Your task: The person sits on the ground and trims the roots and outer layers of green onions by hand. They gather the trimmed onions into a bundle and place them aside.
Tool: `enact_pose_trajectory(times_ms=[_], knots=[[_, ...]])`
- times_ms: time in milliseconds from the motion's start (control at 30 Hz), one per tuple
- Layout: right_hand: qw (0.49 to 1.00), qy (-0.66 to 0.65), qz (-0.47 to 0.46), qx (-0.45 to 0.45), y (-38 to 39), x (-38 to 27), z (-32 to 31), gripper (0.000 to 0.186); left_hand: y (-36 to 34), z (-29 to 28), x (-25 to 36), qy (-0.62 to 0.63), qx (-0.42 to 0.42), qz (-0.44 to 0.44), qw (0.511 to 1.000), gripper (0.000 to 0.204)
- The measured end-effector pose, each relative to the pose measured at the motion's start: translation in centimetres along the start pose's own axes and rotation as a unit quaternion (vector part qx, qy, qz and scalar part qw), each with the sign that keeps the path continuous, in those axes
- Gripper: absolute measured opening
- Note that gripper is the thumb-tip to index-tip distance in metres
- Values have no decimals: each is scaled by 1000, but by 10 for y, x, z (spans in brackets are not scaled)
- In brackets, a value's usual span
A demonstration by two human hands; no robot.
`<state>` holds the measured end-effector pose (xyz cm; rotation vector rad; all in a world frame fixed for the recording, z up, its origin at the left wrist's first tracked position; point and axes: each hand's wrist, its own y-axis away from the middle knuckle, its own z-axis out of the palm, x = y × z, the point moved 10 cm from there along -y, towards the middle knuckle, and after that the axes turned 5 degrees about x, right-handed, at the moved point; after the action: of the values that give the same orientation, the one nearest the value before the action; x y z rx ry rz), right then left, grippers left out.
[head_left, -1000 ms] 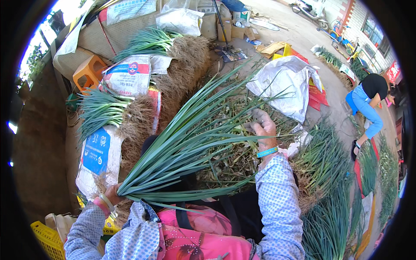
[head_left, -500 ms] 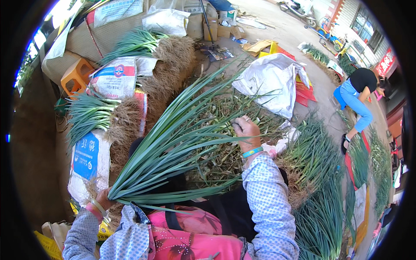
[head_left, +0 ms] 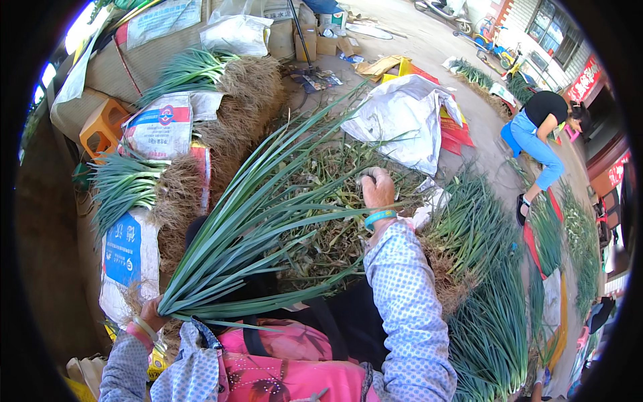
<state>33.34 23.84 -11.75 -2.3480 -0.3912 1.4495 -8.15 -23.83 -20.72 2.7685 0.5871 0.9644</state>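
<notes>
My left hand point(head_left: 153, 312) is closed round the gathered end of a bunch of green onions point(head_left: 258, 208). The long green leaves fan out up and to the right across my lap. My right hand point(head_left: 377, 189) is beyond the bunch's right side, above a heap of trimmed, withered leaves point(head_left: 308, 249). Its fingers are curled in, and what they hold, if anything, is hidden. Right of that hand lies a pile of green onions point(head_left: 465, 218) with roots toward me. More long green onions point(head_left: 489, 328) lie nearer, beside my right sleeve.
Rooted green onion bundles point(head_left: 251, 87) are stacked at the left on printed sacks point(head_left: 161, 127), by an orange stool point(head_left: 104, 127). A white sack point(head_left: 395, 117) lies beyond the heap. At the far right another person point(head_left: 539, 147) bends over rows of onions point(head_left: 549, 238).
The whole view has shifted, so the surroundings sit farther left and slightly higher. My right hand has moved a little away from me. My left hand still grips the green onions.
</notes>
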Motion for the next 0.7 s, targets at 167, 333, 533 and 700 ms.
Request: enact_pose_trajectory(times_ms=[167, 333, 533, 700], knots=[[970, -127, 204, 19, -10, 58, -3, 26, -1, -8, 12, -33, 11, 13, 999, 38], [836, -410, 359, 62, -19, 91, 6, 36, 4, -18, 13, -57, 32, -7, 998, 40], [964, -224, 86, 116, -72, 138, -41, 23, -8, -17, 22, -69, 19, 30, 997, 43], [771, -538, 324, 111, -55, 111, -38, 21, -3, -24, 43, -61, 18, 17, 998, 44]])
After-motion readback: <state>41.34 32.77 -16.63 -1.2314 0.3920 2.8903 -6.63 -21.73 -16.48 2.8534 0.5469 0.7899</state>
